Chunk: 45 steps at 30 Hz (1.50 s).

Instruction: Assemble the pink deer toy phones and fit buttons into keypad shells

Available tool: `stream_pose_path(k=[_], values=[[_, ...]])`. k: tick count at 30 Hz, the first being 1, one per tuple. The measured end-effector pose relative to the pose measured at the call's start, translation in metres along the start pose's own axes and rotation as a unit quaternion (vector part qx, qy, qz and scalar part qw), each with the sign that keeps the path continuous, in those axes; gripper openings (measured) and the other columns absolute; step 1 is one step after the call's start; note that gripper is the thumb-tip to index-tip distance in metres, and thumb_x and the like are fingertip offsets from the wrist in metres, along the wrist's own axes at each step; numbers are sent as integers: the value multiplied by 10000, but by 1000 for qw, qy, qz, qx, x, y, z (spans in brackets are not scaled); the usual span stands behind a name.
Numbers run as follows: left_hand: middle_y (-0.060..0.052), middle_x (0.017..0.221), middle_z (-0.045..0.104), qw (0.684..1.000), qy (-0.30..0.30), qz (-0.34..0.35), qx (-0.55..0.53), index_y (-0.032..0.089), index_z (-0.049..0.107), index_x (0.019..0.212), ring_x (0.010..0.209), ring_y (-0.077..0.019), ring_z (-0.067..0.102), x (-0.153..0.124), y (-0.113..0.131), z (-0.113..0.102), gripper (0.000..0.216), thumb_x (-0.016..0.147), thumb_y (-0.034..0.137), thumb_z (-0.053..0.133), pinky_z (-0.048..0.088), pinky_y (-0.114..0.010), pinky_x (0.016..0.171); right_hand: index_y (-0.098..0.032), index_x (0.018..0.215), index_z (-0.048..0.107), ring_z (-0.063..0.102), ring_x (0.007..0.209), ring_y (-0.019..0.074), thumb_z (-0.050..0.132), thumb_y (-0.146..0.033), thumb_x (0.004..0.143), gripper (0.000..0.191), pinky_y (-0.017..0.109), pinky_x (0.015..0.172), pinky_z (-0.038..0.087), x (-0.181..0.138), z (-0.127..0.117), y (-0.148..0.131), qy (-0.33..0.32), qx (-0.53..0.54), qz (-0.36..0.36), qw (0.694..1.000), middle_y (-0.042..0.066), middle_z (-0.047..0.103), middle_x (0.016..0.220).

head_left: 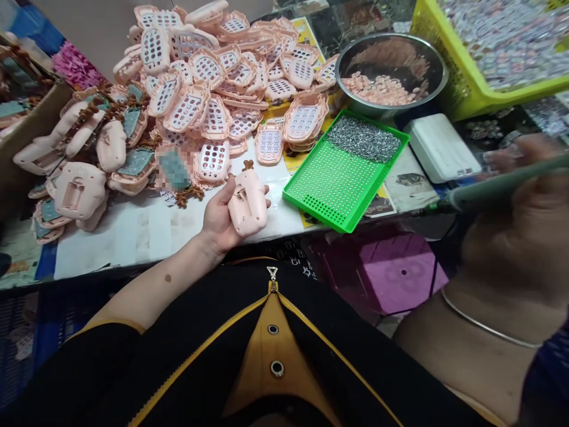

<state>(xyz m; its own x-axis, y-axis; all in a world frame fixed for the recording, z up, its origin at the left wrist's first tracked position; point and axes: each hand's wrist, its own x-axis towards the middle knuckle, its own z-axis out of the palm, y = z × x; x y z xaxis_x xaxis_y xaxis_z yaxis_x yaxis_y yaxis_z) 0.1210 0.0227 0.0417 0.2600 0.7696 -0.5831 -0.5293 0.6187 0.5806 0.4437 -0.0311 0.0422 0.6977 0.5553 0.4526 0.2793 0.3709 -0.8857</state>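
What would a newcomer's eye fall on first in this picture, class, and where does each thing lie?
Probably the big heap of pink shells, many with rows of holes, piled at the back, left of centre. Next, the bright green tray right of centre, with small silvery metal pieces at its far end, and the yellow basket at upper right. Near the middle, the left hand holds a pink casing.

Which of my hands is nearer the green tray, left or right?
Left. Your left hand, holding a pink casing, is just left of the green tray, not touching it; your right hand, blurred around a grey-green tool, is farther away, to the tray's right.
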Motion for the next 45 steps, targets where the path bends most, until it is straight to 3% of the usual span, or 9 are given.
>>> stream_pose_path(k=[3, 5, 10, 15, 19, 23, 26, 30, 45], values=[[-114, 787, 773, 998, 10, -52, -14, 82, 695, 1048, 633, -228, 730, -1, -6, 3, 301, 958, 295, 504, 614, -358, 670, -248, 826, 810, 650, 522, 164, 980, -574, 315, 629, 354, 515, 531, 4, 12, -6, -92, 45, 11, 995, -15, 716, 626], [-123, 805, 778, 997, 13, -79, -7, 73, 710, 980, 678, -228, 738, 1, -13, 0, 211, 909, 213, 570, 615, -368, 737, -230, 742, 803, 615, 448, 128, 999, -504, 365, 505, 285, 431, 485, 3, 25, -8, -92, 63, 3, 994, -37, 676, 563], [-72, 886, 790, 997, 7, -75, -4, 107, 723, 1010, 802, -184, 740, 11, -26, -5, 168, 849, 123, 680, 586, -347, 887, -298, 772, 787, 651, 581, 51, 933, -267, 652, 192, 217, 576, 588, -12, 65, -11, -43, 156, -115, 980, -106, 683, 756], [-51, 921, 789, 997, -18, -81, 9, 141, 719, 1078, 835, -181, 731, 15, -25, -9, 286, 798, 87, 723, 586, -352, 884, -346, 1209, 734, 709, 927, 155, 903, -142, 642, 626, 286, 789, 618, -17, 74, -15, -318, 149, 1, 936, -20, 750, 1008], [-70, 985, 790, 994, -41, -92, 43, 143, 726, 1040, 875, -209, 733, 14, -23, -12, 305, 744, 79, 762, 586, -377, 906, -318, 1056, 773, 661, 731, 170, 951, -234, 581, 515, 341, 665, 610, -13, 81, -9, -426, 115, 6, 897, -26, 705, 806], [-94, 1019, 788, 993, -38, -97, 59, 142, 728, 1045, 897, -230, 736, 15, -22, -12, 307, 744, 99, 766, 601, -386, 881, -306, 894, 769, 611, 668, 147, 929, -389, 632, 318, 312, 591, 550, -14, 101, -8, -352, 176, -50, 918, -32, 626, 741], [-104, 1007, 787, 992, -25, -106, 69, 133, 729, 1045, 878, -233, 737, 16, -20, -11, 309, 739, 99, 766, 618, -373, 828, -343, 984, 755, 601, 596, 134, 885, -413, 702, 318, 296, 552, 550, -18, 114, -9, -293, 232, -33, 927, -55, 584, 677], [-105, 970, 788, 989, -15, -121, 81, 123, 732, 1025, 834, -214, 736, 17, -17, -8, 291, 738, 90, 765, 629, -336, 778, -300, 1019, 754, 485, 405, 102, 835, -416, 762, 293, 285, 442, 514, -23, 116, -5, -328, 296, -4, 897, -89, 481, 550], [-110, 967, 793, 982, -29, -161, 92, 120, 747, 1005, 825, -209, 741, 20, -14, -12, 270, 743, 144, 804, 628, -300, 753, -314, 952, 612, 476, 409, 86, 746, -404, 840, 196, 269, 396, 430, -55, 108, 20, -316, 199, -21, 927, -76, 502, 669]])
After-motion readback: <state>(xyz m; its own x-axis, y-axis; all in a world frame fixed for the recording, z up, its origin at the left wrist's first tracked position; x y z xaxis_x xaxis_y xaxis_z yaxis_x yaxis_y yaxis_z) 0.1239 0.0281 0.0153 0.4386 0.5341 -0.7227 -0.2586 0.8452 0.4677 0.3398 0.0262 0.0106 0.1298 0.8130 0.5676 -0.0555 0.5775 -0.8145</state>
